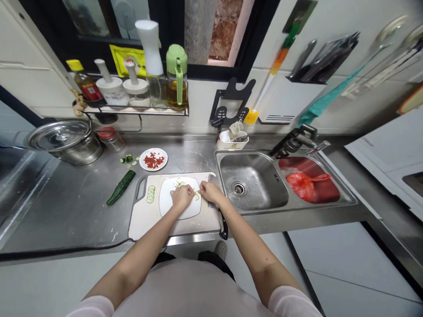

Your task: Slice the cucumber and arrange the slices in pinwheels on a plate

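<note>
A white plate (166, 208) lies on the cutting board (142, 223), with thin cucumber slices (179, 181) toward its far edge. Above its right half, my left hand (183, 196) is closed, fingertips pinching at a pale green cucumber slice (196, 194). My right hand (210, 191) meets it from the right, its thumb and fingers pinched at the same slice. Fine detail at the fingertips is too small to see. More cucumber slices (150, 194) overlap in a row on the board's left. A knife with a black handle (224, 227) lies at the right edge, partly under my right wrist.
A cucumber (121, 188) lies left of the board, near cucumber scraps (129, 159) and a small plate (164, 161) of chopped red pieces. A lidded pot (79, 149) stands farther left. On the right is a double sink (255, 179) holding a red bag (302, 186). Bottles line a rack (136, 111).
</note>
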`<move>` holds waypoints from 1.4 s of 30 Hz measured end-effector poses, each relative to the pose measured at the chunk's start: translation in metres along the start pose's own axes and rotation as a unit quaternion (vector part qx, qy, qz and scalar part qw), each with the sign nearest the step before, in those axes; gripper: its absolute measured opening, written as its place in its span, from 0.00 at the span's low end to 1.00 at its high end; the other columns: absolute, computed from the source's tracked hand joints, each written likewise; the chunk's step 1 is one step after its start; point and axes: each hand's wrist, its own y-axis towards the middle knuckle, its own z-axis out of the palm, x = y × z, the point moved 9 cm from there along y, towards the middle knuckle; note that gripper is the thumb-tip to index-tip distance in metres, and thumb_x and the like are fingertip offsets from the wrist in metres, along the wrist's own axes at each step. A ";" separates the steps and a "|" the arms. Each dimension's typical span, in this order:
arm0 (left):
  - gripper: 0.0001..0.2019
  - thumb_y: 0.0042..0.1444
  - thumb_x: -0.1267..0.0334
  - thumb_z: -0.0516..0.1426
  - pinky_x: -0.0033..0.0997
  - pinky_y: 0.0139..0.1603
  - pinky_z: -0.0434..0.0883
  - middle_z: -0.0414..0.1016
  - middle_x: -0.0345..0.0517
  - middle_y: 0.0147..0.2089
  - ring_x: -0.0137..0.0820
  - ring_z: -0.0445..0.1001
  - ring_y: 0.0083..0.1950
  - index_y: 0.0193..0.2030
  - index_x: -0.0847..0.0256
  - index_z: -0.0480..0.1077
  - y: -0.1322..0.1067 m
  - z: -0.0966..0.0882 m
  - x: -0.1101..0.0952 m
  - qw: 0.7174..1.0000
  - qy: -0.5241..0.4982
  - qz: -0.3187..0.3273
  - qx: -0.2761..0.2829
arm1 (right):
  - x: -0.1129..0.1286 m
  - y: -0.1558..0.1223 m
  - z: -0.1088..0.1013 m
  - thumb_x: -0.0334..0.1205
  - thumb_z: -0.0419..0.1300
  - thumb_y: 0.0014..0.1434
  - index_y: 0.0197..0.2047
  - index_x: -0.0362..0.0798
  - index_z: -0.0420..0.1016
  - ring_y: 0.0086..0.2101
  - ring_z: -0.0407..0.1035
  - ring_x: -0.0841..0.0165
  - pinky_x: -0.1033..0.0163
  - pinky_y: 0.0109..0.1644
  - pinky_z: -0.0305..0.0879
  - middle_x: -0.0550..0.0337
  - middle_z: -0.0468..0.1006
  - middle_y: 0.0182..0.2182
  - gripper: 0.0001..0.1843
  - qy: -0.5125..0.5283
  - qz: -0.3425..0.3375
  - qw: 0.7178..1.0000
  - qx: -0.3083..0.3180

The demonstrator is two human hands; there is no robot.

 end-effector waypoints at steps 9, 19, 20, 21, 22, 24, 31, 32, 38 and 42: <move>0.06 0.57 0.58 0.56 0.44 0.52 0.58 0.79 0.43 0.42 0.39 0.73 0.48 0.35 0.55 0.73 0.000 0.001 0.000 1.000 0.010 0.005 -0.012 | -0.002 -0.015 0.007 0.44 0.59 0.60 0.46 0.48 0.69 0.36 0.69 0.68 0.67 0.34 0.52 0.57 0.77 0.37 0.12 0.011 0.036 0.999 -0.014; 0.07 0.58 0.58 0.56 0.42 0.51 0.57 0.79 0.44 0.44 0.40 0.72 0.50 0.37 0.54 0.73 -0.005 0.000 -0.001 1.000 0.007 0.009 -0.019 | 0.002 -0.024 0.009 0.41 0.59 0.60 0.47 0.49 0.66 0.34 0.68 0.68 0.67 0.34 0.51 0.59 0.76 0.35 0.13 0.031 0.045 0.998 -0.026; 0.07 0.58 0.58 0.56 0.41 0.51 0.57 0.79 0.44 0.44 0.40 0.72 0.49 0.37 0.54 0.73 -0.006 0.000 -0.001 1.000 0.004 0.008 -0.018 | 0.002 -0.024 0.008 0.41 0.59 0.60 0.47 0.49 0.66 0.34 0.68 0.68 0.67 0.34 0.52 0.59 0.76 0.35 0.12 0.035 0.045 0.998 -0.029; 0.07 0.58 0.57 0.56 0.41 0.51 0.57 0.79 0.44 0.43 0.39 0.73 0.49 0.37 0.54 0.73 -0.006 -0.001 -0.001 1.000 -0.001 0.007 -0.017 | 0.001 -0.024 0.008 0.41 0.59 0.60 0.47 0.49 0.66 0.34 0.68 0.68 0.67 0.35 0.52 0.59 0.76 0.35 0.12 0.039 0.044 0.998 -0.032; 0.07 0.58 0.57 0.56 0.41 0.51 0.57 0.79 0.43 0.43 0.39 0.73 0.48 0.37 0.54 0.73 -0.007 -0.001 -0.001 1.000 -0.008 0.006 -0.017 | 0.000 -0.025 0.007 0.41 0.58 0.61 0.47 0.49 0.66 0.34 0.68 0.68 0.67 0.35 0.52 0.59 0.76 0.35 0.12 0.044 0.045 0.997 -0.035; 0.07 0.59 0.58 0.55 0.41 0.51 0.57 0.79 0.42 0.42 0.38 0.73 0.47 0.38 0.54 0.73 -0.008 -0.003 0.000 0.999 -0.026 0.005 -0.021 | -0.002 -0.025 0.005 0.42 0.56 0.62 0.47 0.48 0.67 0.34 0.67 0.68 0.67 0.36 0.53 0.60 0.76 0.34 0.11 0.054 0.048 0.996 -0.043; 0.09 0.60 0.57 0.53 0.40 0.52 0.57 0.79 0.39 0.40 0.36 0.74 0.46 0.42 0.51 0.73 -0.024 -0.025 0.022 0.992 -0.103 -0.022 -0.070 | -0.013 -0.030 -0.008 0.41 0.52 0.64 0.46 0.48 0.68 0.33 0.68 0.66 0.65 0.37 0.57 0.58 0.75 0.32 0.10 0.101 0.071 0.987 -0.106; 0.09 0.60 0.56 0.53 0.40 0.53 0.57 0.78 0.38 0.40 0.35 0.74 0.45 0.43 0.51 0.72 -0.027 -0.029 0.029 0.990 -0.114 -0.030 -0.080 | -0.013 -0.032 -0.010 0.40 0.51 0.64 0.46 0.48 0.68 0.34 0.68 0.66 0.65 0.37 0.57 0.58 0.75 0.33 0.10 0.103 0.071 0.986 -0.113; 0.12 0.58 0.53 0.53 0.38 0.53 0.60 0.77 0.37 0.37 0.30 0.72 0.35 0.45 0.51 0.72 -0.051 -0.057 0.088 0.974 -0.145 -0.090 -0.151 | 0.001 -0.041 -0.011 0.39 0.50 0.63 0.47 0.48 0.70 0.34 0.68 0.65 0.65 0.38 0.59 0.57 0.75 0.32 0.12 0.103 0.032 0.985 -0.132; 0.12 0.58 0.54 0.53 0.37 0.51 0.61 0.78 0.39 0.37 0.33 0.73 0.38 0.44 0.52 0.73 -0.066 -0.078 0.130 0.962 -0.144 -0.132 -0.192 | 0.008 -0.049 -0.014 0.41 0.48 0.63 0.45 0.48 0.71 0.32 0.68 0.66 0.66 0.36 0.59 0.58 0.74 0.30 0.13 0.121 0.019 0.980 -0.154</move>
